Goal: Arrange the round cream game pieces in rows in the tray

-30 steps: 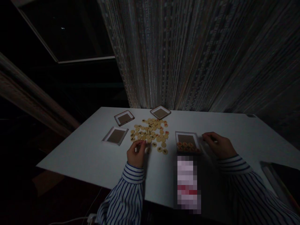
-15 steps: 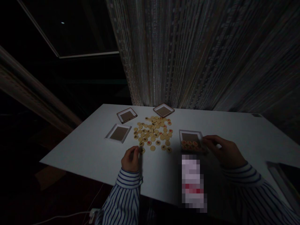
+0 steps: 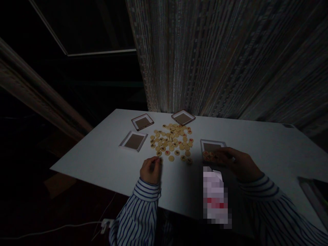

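My left hand (image 3: 150, 169) rests on the table with fingers curled into a pinch, its fingertips against a round Chinese chess piece (image 3: 161, 160) at the near edge of a scattered heap (image 3: 170, 138). Whether it grips that piece is hidden. The pieces are pale wooden discs; some show red or black characters, others lie blank side up. Over a shallow open box (image 3: 213, 140) at right reaches my right hand (image 3: 241, 163), thumb and fingers drawn together at the red-marked pieces (image 3: 206, 155) lined up along its near side. Its fingers cover part of that row.
Three more shallow trays stand on the white table: one at left (image 3: 133, 140), one at back left (image 3: 142, 122), one at back centre (image 3: 183, 117). A blurred-out phone-like object (image 3: 216, 198) is near the front. Curtains (image 3: 205, 58) hang behind; a dark flat object (image 3: 315, 193) lies at right.
My right hand has moved left from the box's right edge to over the pieces inside. My left hand has shifted slightly right, closer to the nearest piece. The view has moved a little.
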Motion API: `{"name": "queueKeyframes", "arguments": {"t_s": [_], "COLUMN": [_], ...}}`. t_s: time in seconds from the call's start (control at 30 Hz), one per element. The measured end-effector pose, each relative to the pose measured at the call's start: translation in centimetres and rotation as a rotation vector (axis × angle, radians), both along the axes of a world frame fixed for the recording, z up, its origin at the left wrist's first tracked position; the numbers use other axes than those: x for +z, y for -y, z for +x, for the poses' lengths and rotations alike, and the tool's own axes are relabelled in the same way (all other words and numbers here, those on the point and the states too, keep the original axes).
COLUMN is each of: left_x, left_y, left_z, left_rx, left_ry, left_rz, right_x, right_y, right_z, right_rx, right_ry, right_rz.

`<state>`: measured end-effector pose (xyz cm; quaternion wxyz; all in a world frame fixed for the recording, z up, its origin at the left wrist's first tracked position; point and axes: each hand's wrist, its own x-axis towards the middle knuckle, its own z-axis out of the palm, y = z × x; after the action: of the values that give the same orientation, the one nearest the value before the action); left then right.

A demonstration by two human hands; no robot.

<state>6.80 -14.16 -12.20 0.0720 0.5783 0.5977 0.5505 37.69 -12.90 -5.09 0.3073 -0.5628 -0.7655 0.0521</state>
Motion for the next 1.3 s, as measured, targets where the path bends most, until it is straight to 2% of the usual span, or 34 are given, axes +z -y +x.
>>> {"name": "queueKeyframes", "arguments": {"t_s": [0.17,0.33,0.47,0.6,0.77,0.9,1.1,1.3], "left_x": [0.0,0.0,0.2,1.5,3.4,3.8,4.0,4.0], "left_y": [0.0,-0.3,-1.0,-1.9,-2.9,-3.5,-4.4,-4.7], "left_z": [-0.1,-0.3,-0.7,-0.8,-0.3,0.1,0.1,0.1], "left_rx": [-0.025,-0.083,-0.131,-0.168,-0.245,-0.319,-0.418,-0.422], "left_ry": [-0.040,-0.165,-0.337,-0.435,-0.518,-0.575,-0.616,-0.634], "left_rz": [0.057,0.103,0.052,-0.073,-0.263,-0.331,-0.338,-0.328], "right_x": [-0.1,-0.3,-0.6,-0.1,1.1,1.5,1.1,0.9], "right_y": [-0.3,-1.1,-1.9,-2.5,-3.4,-3.9,-4.0,-4.0], "right_z": [-1.1,-2.8,-4.5,-6.6,-9.5,-11.4,-12.7,-12.6], "right_rx": [0.048,0.186,0.306,0.359,0.405,0.398,0.408,0.423], "right_ry": [0.032,0.135,0.191,0.282,0.484,0.602,0.678,0.701], "right_rz": [-0.006,-0.034,0.045,0.100,-0.145,-0.284,-0.274,-0.296]}}
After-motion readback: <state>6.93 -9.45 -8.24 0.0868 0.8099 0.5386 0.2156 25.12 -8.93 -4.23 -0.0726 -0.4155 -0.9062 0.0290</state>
